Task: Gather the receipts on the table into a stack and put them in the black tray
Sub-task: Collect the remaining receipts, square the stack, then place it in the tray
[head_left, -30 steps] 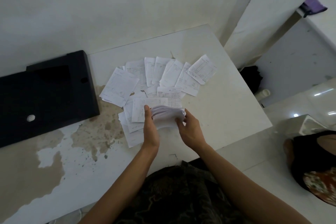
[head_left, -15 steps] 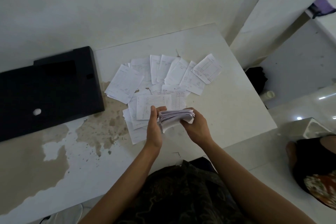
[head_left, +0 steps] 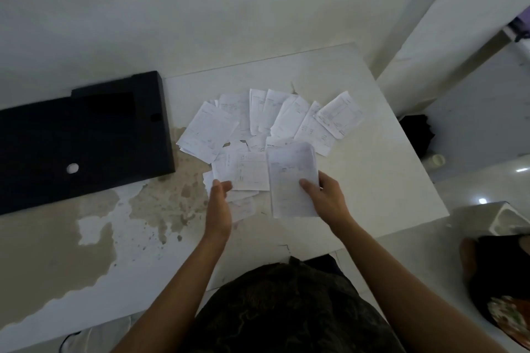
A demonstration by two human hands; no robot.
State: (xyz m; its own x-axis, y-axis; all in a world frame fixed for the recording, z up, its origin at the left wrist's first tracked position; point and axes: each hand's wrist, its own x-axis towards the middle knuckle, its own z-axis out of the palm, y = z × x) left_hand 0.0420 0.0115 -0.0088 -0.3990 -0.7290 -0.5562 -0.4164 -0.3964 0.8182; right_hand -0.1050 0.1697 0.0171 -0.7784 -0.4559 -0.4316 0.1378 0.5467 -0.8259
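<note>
Unfolded stack (head_left: pixel 291 180) now flat, lengthwise away.

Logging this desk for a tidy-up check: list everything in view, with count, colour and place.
Table: one, white with worn brown patches, centre.
Tray: one, black, table's left; small white round thing in it.
Loose receipts: many, white, fanned mid-table, overlapping; exact count unclear.
Stack: one, white, in right hand.
Dark object: one, floor right of table.
Left hand: touching a receipt.
Right hand: gripping the stack.
</note>
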